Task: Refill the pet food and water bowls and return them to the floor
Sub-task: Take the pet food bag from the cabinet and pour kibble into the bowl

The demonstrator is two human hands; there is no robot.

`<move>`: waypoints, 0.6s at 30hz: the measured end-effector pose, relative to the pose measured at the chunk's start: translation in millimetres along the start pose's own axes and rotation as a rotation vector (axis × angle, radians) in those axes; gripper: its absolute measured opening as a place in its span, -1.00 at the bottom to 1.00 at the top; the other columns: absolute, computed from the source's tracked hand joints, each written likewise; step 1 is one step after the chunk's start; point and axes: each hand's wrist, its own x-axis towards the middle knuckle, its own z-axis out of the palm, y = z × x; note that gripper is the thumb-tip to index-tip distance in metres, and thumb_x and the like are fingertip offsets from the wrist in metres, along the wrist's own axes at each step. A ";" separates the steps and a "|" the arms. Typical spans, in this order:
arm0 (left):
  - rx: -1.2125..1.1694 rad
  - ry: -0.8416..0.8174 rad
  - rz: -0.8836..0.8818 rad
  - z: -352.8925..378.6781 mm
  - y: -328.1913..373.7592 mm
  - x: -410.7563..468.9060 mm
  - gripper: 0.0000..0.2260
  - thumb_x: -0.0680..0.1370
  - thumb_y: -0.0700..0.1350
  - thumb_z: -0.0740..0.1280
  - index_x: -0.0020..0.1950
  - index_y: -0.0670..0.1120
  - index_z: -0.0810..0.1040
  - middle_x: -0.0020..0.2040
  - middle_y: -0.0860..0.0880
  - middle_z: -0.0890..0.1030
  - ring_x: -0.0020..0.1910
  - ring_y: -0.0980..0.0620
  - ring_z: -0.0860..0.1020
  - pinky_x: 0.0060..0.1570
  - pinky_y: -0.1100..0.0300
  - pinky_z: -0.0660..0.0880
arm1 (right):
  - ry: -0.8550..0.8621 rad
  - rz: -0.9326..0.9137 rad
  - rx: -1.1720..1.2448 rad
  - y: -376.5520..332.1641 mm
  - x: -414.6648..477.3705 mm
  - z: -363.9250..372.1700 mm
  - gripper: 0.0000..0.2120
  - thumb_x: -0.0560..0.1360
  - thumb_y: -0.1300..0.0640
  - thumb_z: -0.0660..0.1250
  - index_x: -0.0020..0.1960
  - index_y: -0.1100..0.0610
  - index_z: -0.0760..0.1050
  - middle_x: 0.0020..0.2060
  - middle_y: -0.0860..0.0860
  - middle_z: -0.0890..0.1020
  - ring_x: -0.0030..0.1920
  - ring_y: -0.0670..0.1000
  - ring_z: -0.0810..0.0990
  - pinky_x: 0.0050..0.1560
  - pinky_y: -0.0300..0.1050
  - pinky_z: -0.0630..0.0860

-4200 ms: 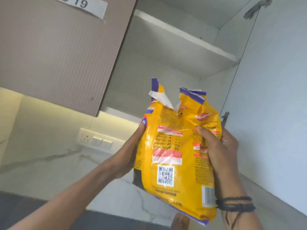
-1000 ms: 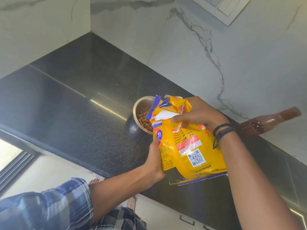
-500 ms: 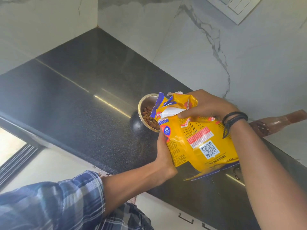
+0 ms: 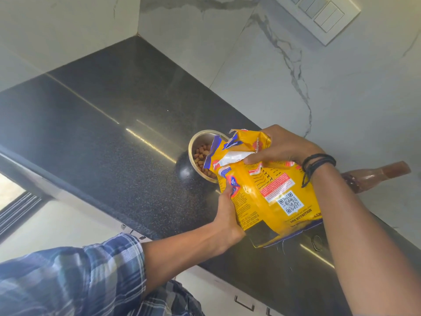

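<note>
Food bag point(image 4: 268, 190): yellow with blue trim, held tilted, its torn mouth lowered onto the near rim of the bowl point(image 4: 200, 135). White inner lining is seen at the tear.

Writing: "DOG NUTRITION" is read upside down under a QR code on the back panel. A red-banded label sits above the code, its print too small to read. A red brand logo near the mouth is partly covered and creased, not legible. Fine print runs down the side gusset, also not legible.

Bowl: steel inside, dark outside, stood on the black speckled table point(image 4: 109, 137) close to the marble wall point(image 4: 341, 99). Brown kibble point(image 4: 201, 156) is seen lying in it.

Left grip point(image 4: 227, 215): wrapped round the bag's lower side edge, fingers hidden behind the bag, forearm raised from a blue plaid sleeve point(image 4: 79, 277).

Right grip point(image 4: 282, 147): laid over the top of the bag by the mouth, fingers curled, the upper fold pinched under the thumb. Dark cords point(image 4: 316, 165) are worn at that wrist.

A brown bottle point(image 4: 376, 176) is noted beyond the right wrist, against the wall. A white switch plate point(image 4: 323, 17) is mounted on the wall above.
</note>
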 end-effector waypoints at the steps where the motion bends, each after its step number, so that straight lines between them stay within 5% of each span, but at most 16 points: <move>1: 0.001 0.003 -0.003 -1.2 -0.9 1.1 -0.49 0.57 0.31 0.21 0.10 -0.08 0.69 0.04 -0.21 0.71 -0.07 -0.21 0.71 0.05 -0.12 0.55 | 0.001 0.009 0.008 0.4 0.0 0.1 -0.66 0.34 -0.05 0.60 0.04 0.00 0.61 -0.13 -0.05 0.71 -0.16 -0.03 0.69 -0.19 -0.16 0.56; 6: -0.023 -0.050 0.037 1.2 -1.1 -2.3 -0.51 0.57 0.30 0.20 0.07 -0.08 0.68 0.00 -0.21 0.72 -0.15 -0.19 0.72 -0.06 -0.09 0.56 | -0.006 0.017 0.025 -1.4 -0.4 0.8 -0.65 0.33 -0.05 0.60 0.05 0.01 0.62 -0.13 -0.06 0.72 -0.17 -0.04 0.70 -0.20 -0.15 0.57; 13: -0.091 -0.125 0.076 -0.2 -5.3 -1.6 -0.31 0.44 0.47 0.18 0.16 -0.06 0.70 0.19 -0.22 0.66 0.12 -0.26 0.65 0.23 -0.24 0.46 | 0.010 0.006 -0.004 -0.4 -2.3 3.7 -0.71 0.32 0.04 0.63 -0.04 0.02 0.61 -0.10 0.00 0.72 -0.14 -0.03 0.69 -0.18 -0.16 0.58; 18: -0.112 -0.198 0.141 5.7 -7.9 -3.6 -0.38 0.47 0.44 0.17 0.00 -0.02 0.76 0.15 -0.19 0.68 0.07 -0.22 0.68 0.06 -0.17 0.57 | 0.019 0.005 -0.034 0.6 -2.1 -0.5 -0.68 0.34 0.06 0.62 0.02 0.11 0.63 -0.06 0.05 0.72 -0.10 0.03 0.70 -0.11 -0.10 0.60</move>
